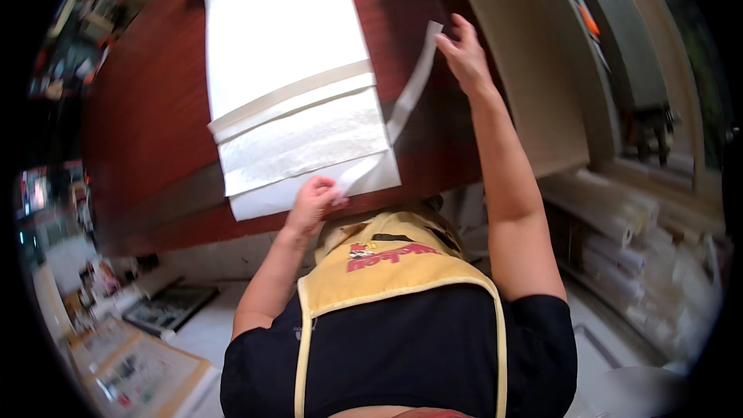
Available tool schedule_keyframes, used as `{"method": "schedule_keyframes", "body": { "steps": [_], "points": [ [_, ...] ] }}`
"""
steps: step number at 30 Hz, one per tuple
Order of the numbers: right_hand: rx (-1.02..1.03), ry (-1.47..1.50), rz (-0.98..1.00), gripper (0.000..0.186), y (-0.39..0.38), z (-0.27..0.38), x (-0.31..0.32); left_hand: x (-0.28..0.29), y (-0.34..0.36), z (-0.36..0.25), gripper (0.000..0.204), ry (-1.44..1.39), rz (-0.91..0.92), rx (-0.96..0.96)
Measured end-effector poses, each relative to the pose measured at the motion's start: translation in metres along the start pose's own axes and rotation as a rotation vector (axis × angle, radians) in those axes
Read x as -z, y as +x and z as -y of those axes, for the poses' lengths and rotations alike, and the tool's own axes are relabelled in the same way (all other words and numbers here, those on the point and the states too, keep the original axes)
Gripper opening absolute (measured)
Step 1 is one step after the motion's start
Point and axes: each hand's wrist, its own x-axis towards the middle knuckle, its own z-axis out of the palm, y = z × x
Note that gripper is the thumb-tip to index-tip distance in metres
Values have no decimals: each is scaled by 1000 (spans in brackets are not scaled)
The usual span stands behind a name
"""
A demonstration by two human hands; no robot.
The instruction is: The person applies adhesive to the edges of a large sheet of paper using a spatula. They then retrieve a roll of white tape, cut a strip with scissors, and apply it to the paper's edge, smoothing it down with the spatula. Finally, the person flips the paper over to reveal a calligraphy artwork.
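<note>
A narrow white strip (412,93) stretches slantwise between my two hands, crossing the lower right corner of a long white sheet. Its near end is pinched in my left hand (316,203), which rests at the sheet's bottom edge. My right hand (466,60), farther away and to the right, has the strip's far end at its thumb and fingers, over the dark red table (147,108). On the long white sheet (279,23) lies a beige band (290,97). Below that band is a greyish-white, slightly wrinkled panel (306,143).
A pale board (534,70) runs along the table's right side. Clear-wrapped rolls (611,209) are stacked at the lower right. A dark framed panel (170,306) and brown-edged boards (139,368) lie at the lower left. My yellow apron (395,263) is close to the table's near edge.
</note>
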Motion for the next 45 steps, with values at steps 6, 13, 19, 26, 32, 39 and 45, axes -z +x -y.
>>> {"method": "schedule_keyframes", "body": {
  "steps": [6, 13, 19, 26, 32, 39, 45],
  "points": [
    [83, 178, 35, 33, -99, -20, 33, -53, -1, 12, 30, -322, 70, 67],
    [-368, -18, -792, 25, -237, -165, 200, -103, 0, 16, 27, -178, 145, 184],
    [-514, 362, -679, 41, -203, -259, 265, -159, -5, 0, 26, -186, 391, 152],
    [-606, 626, -407, 44, -139, -300, 250, -203, -14, -7, 12, -447, 275, 9],
    [-731, 595, -259, 45, -133, -315, 248, -208, -33, 16, 10, -534, 86, -119],
    [-815, 554, -169, 47, -132, -313, 257, -218, -40, 13, 13, -584, 76, -259],
    [-852, 542, -121, 48, -135, -304, 263, -219, -44, -5, 16, -603, 100, -328]
  ]
}}
